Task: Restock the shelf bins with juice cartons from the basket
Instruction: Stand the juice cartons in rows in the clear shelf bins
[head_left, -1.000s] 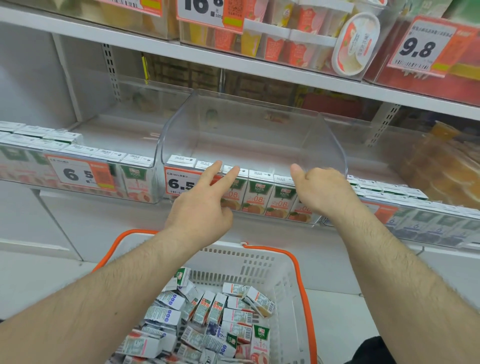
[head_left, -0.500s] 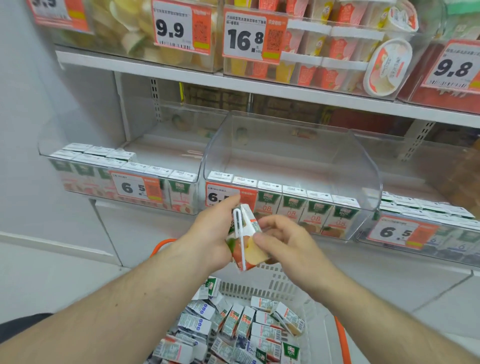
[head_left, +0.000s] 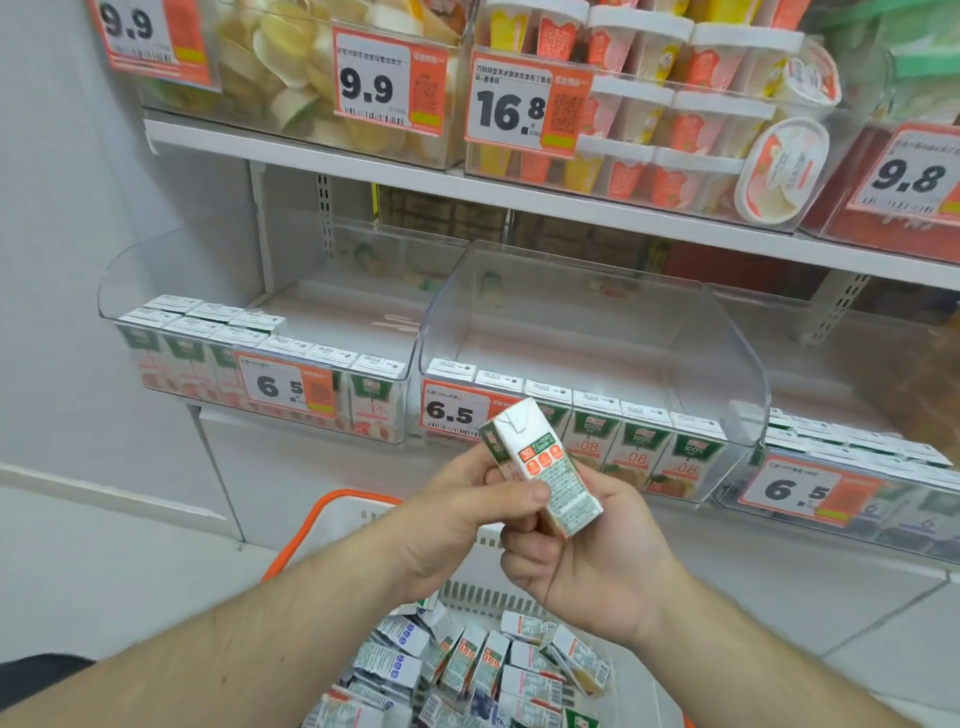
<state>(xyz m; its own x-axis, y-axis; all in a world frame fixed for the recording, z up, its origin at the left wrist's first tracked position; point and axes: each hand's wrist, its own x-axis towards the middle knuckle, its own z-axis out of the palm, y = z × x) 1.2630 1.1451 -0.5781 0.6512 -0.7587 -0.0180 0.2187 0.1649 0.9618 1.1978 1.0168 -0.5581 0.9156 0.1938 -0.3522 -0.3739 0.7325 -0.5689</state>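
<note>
Three clear bins sit along the lower shelf as I read it from the left. First is the left bin (head_left: 156, 291), with two or three rows of white-topped cartons packed towards its front and a 6.5 price tag on its face. Next comes the middle bin (head_left: 587, 312), where I see a single row of cartons (head_left: 592, 400) standing upright against the front wall, the space behind them bare. In front of that bin, above the basket (head_left: 332, 506), my left hand (head_left: 457, 525) and right hand (head_left: 587, 561) both grip one juice carton (head_left: 545, 473), tilted with its top leaning left; the left thumb presses across its printed side and the right fingers curl round its lower end from beneath. Below my wrists the basket, white with an orange handle, holds a loose heap of cartons lying at all angles. Furthest right, the right bin (head_left: 883, 499) is filled with carton tops behind another 6.5 tag.
</note>
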